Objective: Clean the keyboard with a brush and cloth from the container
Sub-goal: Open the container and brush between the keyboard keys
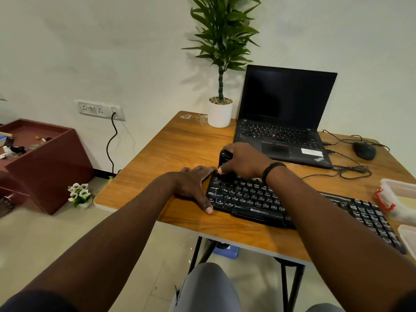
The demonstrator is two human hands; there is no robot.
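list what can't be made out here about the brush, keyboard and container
- Brush, head view: bristles hidden under the right hand gripping it.
- Keyboard: middle keys covered by the right forearm.
- Container: cut off by the right edge; contents unclear, cloth not identifiable.
- Left hand: rests flat at the keyboard's left end.

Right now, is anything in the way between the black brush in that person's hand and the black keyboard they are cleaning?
Nothing visible is. The right hand grips the black brush upright at the black keyboard's far left corner, seemingly already touching the keys. The left hand lies flat on the wooden table against the keyboard's left edge, beside the brush.
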